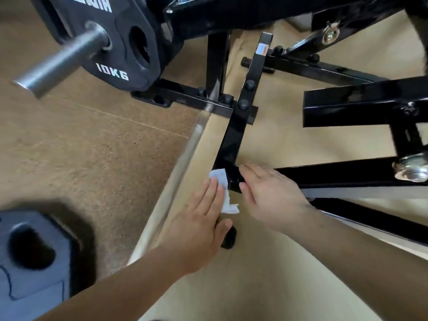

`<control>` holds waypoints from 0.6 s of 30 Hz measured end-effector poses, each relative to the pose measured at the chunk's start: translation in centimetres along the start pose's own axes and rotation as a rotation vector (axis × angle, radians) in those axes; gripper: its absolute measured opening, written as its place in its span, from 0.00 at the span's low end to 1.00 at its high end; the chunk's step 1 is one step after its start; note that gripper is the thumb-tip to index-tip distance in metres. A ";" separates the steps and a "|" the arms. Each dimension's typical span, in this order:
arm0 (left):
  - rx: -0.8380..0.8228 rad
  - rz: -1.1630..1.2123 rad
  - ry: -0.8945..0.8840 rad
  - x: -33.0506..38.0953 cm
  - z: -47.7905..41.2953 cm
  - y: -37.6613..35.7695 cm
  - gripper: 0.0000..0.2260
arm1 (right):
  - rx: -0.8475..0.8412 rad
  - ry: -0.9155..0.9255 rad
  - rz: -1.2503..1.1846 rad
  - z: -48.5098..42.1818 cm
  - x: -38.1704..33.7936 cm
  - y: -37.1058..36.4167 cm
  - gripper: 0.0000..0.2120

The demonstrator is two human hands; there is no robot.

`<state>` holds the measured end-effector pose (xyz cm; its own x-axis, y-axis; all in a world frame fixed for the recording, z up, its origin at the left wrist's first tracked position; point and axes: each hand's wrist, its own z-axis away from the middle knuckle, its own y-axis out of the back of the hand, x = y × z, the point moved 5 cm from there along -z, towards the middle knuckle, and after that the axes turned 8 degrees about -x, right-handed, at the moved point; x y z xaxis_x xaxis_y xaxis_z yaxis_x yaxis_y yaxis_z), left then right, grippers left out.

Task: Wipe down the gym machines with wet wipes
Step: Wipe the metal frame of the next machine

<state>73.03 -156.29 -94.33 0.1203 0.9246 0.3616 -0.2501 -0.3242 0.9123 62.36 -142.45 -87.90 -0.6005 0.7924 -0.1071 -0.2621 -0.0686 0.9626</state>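
The fingers (214,188) of my left hand (203,214) lie straight and close together, flat on the wet wipe (219,178). They press it against the left face of the slanted tube (234,140), right at its near corner. The wipe is crumpled, and a loose tail of it hangs out below my palm on the thumb side. My right hand (272,196) is just across the corner, fingers (253,171) straight and slightly spread. It holds nothing and only rests where the tube meets the cross bar (342,179).

I judge the step to be wiping the lower frame of this machine, with the cloth at the corner joint. The right hand looks to be steadying me (or the frame, I cannot tell which).

Next I would run the wipe up the tube toward the bolt heads (246,93). That calls for flat, even pressure, and for folding the cloth round the edge so that more than one face gets cleaned. The caps will need working around.

Below my left thumb sits a black rubber foot (229,238). Further out are the 10KG plate (120,49) on its steel sleeve (58,63), up and to the left, and a blurred grey plate (30,251) near my left forearm.
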 end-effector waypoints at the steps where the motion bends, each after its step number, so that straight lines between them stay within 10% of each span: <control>1: 0.008 0.012 -0.036 0.1 -0.6 1.0 0.30 | -0.014 -0.015 0.047 -0.8 0.1 -0.4 0.26; 18: -0.150 0.060 -0.141 -3.4 -7.7 3.6 0.30 | -0.034 -0.092 0.125 -3.2 0.0 0.1 0.23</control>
<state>64.33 -159.02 -93.79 0.2317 0.8638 0.4474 -0.3999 -0.3346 0.8533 59.93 -144.39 -88.59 -0.5585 0.8287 0.0379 -0.2164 -0.1896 0.9577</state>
